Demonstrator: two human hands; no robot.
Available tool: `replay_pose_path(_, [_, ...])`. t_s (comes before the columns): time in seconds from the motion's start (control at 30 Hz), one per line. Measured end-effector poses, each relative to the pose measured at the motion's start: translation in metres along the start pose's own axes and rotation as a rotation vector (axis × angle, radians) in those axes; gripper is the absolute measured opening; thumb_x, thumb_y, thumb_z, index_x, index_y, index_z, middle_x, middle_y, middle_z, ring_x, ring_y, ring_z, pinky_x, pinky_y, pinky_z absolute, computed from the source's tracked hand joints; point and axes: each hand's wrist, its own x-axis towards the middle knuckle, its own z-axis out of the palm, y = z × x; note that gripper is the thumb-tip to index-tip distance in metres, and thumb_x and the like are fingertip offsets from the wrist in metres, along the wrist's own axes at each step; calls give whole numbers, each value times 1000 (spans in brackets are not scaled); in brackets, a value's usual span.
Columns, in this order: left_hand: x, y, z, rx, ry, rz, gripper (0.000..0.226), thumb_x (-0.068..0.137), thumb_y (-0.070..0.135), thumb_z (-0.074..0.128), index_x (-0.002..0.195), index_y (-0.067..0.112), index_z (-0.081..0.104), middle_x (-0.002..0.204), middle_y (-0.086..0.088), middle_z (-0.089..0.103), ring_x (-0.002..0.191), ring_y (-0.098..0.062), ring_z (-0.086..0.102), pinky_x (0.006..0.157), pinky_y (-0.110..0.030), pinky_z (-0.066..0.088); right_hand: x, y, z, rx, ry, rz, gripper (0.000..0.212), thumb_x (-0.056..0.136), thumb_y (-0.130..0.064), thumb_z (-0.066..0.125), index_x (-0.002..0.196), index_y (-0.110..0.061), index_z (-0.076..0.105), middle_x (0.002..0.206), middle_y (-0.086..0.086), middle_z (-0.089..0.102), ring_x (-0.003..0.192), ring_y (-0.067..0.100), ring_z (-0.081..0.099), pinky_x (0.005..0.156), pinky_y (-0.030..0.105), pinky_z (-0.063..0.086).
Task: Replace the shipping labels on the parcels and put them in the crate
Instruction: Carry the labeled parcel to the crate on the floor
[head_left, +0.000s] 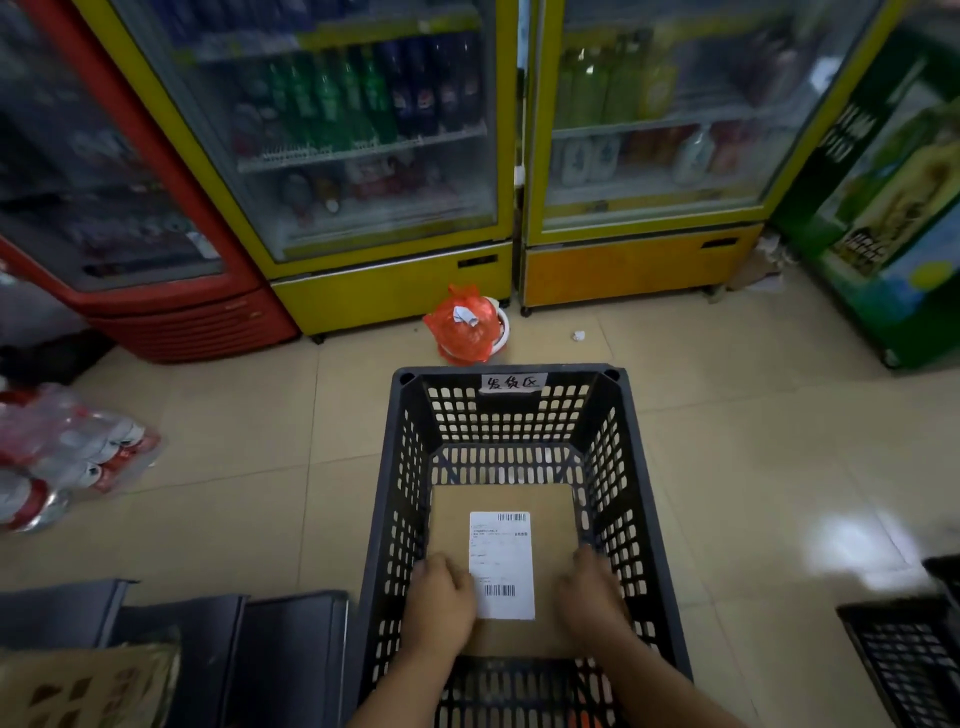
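A brown cardboard parcel lies flat inside the black perforated crate on the floor. A white shipping label with barcodes is stuck on the parcel's top face. My left hand grips the parcel's left edge and my right hand grips its right edge, both reaching down into the crate. Whether the parcel touches the crate's bottom cannot be told. A handwritten paper tag sits on the crate's far rim.
Drink fridges line the far side. A small bin with an orange bag stands beyond the crate. Shrink-wrapped cans lie at the left, grey crates at the near left, another black crate at the right.
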Motion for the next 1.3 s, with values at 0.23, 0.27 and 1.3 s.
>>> replay_pose_path(0.23, [-37, 47, -70, 286, -47, 295, 32, 106, 39, 38, 115, 19, 61, 118, 1, 56, 101, -16, 58, 84, -34, 49, -47, -37, -70, -234, -115, -291, 43, 96, -32, 54, 135, -15, 51, 134, 6, 56, 115, 23, 59, 100, 41, 52])
replay_pose_path(0.27, [-41, 52, -82, 315, -38, 318, 32, 105, 39, 38, 118, 20, 61, 120, 1, 55, 103, -16, 57, 85, -34, 48, -57, -43, -80, -276, -89, -322, 48, 96, -33, 54, 141, -17, 49, 140, 5, 53, 120, 23, 58, 103, 41, 51])
replay_pose_path(1.3, [-292, -11, -348, 230, 672, 2, 48, 95, 44, 51, 139, 25, 56, 133, -1, 62, 121, -25, 60, 96, -37, 50, -311, -249, -118, -363, 32, -1205, 56, 94, -42, 57, 145, -18, 53, 146, 2, 57, 132, 21, 56, 108, 37, 47])
